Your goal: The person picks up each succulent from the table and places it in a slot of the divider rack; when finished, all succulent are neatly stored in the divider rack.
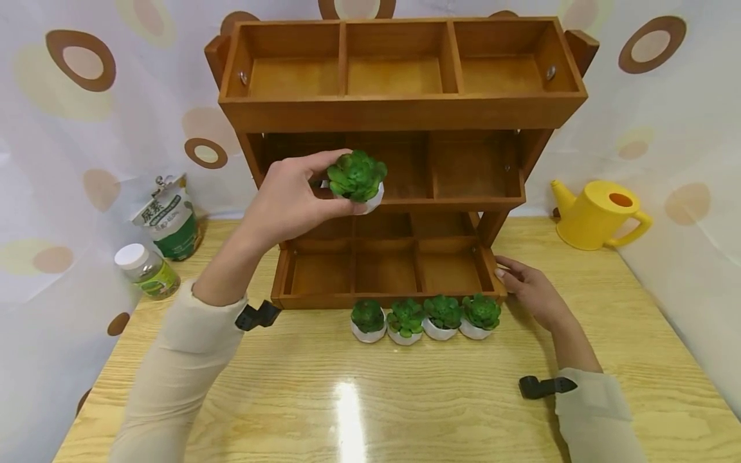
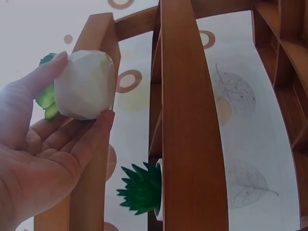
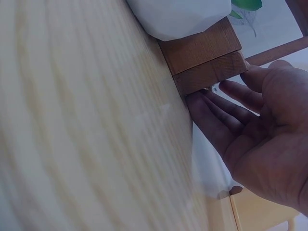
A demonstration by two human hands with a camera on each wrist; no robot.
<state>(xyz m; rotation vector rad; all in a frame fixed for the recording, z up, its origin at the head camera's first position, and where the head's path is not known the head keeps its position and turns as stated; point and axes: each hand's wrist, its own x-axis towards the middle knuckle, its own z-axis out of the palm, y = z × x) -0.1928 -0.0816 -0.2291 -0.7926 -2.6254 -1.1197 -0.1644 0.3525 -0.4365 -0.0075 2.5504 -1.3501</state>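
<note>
My left hand (image 1: 292, 196) holds a small potted succulent (image 1: 357, 175) between thumb and fingers, raised in front of the middle tier of a wooden shelf (image 1: 399, 114). In the left wrist view its faceted white pot (image 2: 86, 86) faces the camera, leaves turned left. A spiky green plant (image 2: 140, 190) in a white pot stands in the shelf, mostly hidden by my left hand in the head view. My right hand (image 1: 535, 292) rests against the bottom tier's right side, thumb at the upper edge and fingers fairly straight along the outside. Several potted succulents (image 1: 405, 318) line the bottom tier's front.
The shelf has three tiers split into compartments and stands on a light wood table (image 1: 278, 386). A yellow watering can (image 1: 596, 215) stands to the right. On the left are a green-and-white bag (image 1: 173, 222) and a white-capped jar (image 1: 147, 273). A patterned wall covering (image 1: 145, 116) rises behind.
</note>
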